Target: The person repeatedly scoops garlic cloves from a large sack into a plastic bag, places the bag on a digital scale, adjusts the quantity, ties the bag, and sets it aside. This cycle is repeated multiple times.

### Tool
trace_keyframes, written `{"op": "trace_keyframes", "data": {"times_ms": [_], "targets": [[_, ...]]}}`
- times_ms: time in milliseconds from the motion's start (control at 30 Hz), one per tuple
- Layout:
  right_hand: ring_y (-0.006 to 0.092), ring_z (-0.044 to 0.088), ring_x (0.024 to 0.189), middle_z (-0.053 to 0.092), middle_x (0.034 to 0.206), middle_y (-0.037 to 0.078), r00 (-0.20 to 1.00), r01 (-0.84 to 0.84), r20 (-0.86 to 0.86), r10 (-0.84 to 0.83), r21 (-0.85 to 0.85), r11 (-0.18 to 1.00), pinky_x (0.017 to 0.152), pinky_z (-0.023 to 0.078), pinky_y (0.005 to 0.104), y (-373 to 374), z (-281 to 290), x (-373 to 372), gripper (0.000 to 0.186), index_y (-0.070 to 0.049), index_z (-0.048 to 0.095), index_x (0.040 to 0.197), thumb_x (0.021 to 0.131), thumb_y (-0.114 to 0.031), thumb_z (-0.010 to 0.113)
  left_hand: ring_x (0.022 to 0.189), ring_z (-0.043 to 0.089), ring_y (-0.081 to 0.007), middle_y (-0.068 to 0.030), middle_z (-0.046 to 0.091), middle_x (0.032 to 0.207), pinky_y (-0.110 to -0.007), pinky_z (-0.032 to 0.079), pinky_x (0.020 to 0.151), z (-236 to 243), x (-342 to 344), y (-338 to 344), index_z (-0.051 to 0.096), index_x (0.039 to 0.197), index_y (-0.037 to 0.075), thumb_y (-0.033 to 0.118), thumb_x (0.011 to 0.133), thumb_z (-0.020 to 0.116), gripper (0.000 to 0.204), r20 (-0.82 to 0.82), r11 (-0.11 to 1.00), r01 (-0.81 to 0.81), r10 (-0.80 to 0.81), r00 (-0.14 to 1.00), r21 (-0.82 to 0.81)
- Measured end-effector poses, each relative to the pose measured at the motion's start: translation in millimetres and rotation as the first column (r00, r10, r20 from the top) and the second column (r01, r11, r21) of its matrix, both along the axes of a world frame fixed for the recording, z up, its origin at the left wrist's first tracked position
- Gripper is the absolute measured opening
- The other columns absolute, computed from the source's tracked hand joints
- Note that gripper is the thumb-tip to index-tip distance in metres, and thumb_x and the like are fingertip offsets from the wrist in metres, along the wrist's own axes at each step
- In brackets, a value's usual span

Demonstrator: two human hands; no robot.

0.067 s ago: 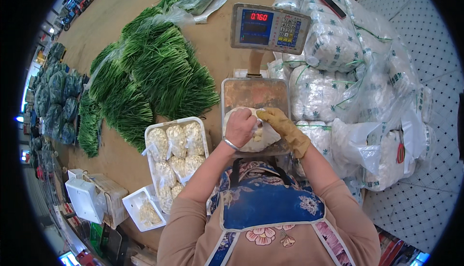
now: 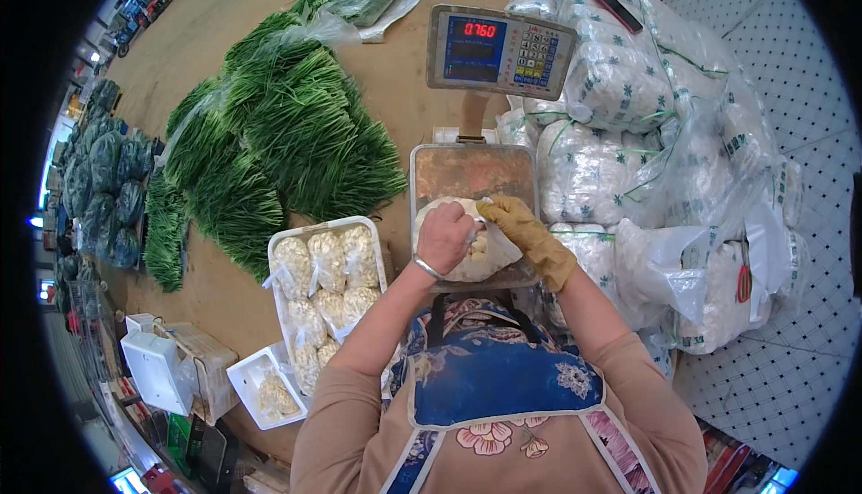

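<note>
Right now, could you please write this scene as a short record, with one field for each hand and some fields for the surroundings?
Left hand: bare, silver bracelet at wrist, closed on top of a bag of pale pieces
Right hand: in a yellow-brown glove, gripping the same bag
Bag position: over the scale pan, apparently resting on it
Scale display: lit, red digits
Person's left: green stalks; white crate of filled bags
Person's right: stacked white packages, phone on top

At centre, left hand [image 2: 446, 236] and gloved right hand [image 2: 523, 230] partly hide a bag [image 2: 486, 268]; at ten o'clock, a blue vehicle [image 2: 135, 16] blurs.
</note>
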State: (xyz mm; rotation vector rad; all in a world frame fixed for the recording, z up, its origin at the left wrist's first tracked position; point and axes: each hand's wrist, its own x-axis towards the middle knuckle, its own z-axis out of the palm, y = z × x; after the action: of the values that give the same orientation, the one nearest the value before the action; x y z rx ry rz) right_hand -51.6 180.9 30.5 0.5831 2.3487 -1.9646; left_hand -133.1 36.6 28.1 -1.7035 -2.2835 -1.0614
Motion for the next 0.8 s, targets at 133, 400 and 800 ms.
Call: {"op": "trace_keyframes", "data": {"times_ms": [133, 400, 800], "targets": [[0.0231, 0.054, 0.064, 0.058, 0.07, 0.013, 0.982, 0.186, -0.009, -0.19, 0.247, 0.951, 0.059, 0.04, 0.033, 22, -40, -1, 0.034, -0.002, 0.057, 0.071, 0.079, -0.032, 0.046, 0.062, 0.045, -0.0295, -0.0117, 0.042, 0.063, -0.039, 0.037, 0.055, -27, 5, -27, 0.048, 0.061, 0.005, 0.013, 0.072, 0.053, 0.014, 0.177, 0.995, -0.095, 0.098, 0.979, -0.027], [0.02, 0.055, 0.064, 0.057, 0.063, 0.01, 0.9, 0.275, 0.265, -0.347, 0.274, 0.922, 0.061, 0.041, 0.032, 48, -110, 25, 0.034, -0.004, 0.058, 0.067, 0.077, -0.034, 0.045, 0.056, 0.048, -0.029, -0.0131, 0.046, 0.061, -0.037, 0.039, 0.053, -80, 33, -95, 0.051, 0.059, 0.001, 0.017, 0.079, 0.05, 0.026, 0.542, 0.907, -0.283, 0.414, 0.731, -0.312], [0.0116, 0.03, 0.034, 0.04, 0.056, 0.003, 0.673, 0.729, 0.5, -0.545, -0.571, 0.377, 0.03, 0.028, 0.025, 36, -91, -20, 0.01, -0.006, 0.045, 0.071, 0.077, -0.013, 0.049, 0.041, 0.034, -0.0103, 0.0005, 0.034, 0.047, -0.027, 0.041, 0.054, -71, 5, -20, 0.036, 0.058, 0.01, 0.029, 0.087, 0.042, 0.036, 0.956, 0.926, -0.376, -0.087, -0.28, -0.026]]}}
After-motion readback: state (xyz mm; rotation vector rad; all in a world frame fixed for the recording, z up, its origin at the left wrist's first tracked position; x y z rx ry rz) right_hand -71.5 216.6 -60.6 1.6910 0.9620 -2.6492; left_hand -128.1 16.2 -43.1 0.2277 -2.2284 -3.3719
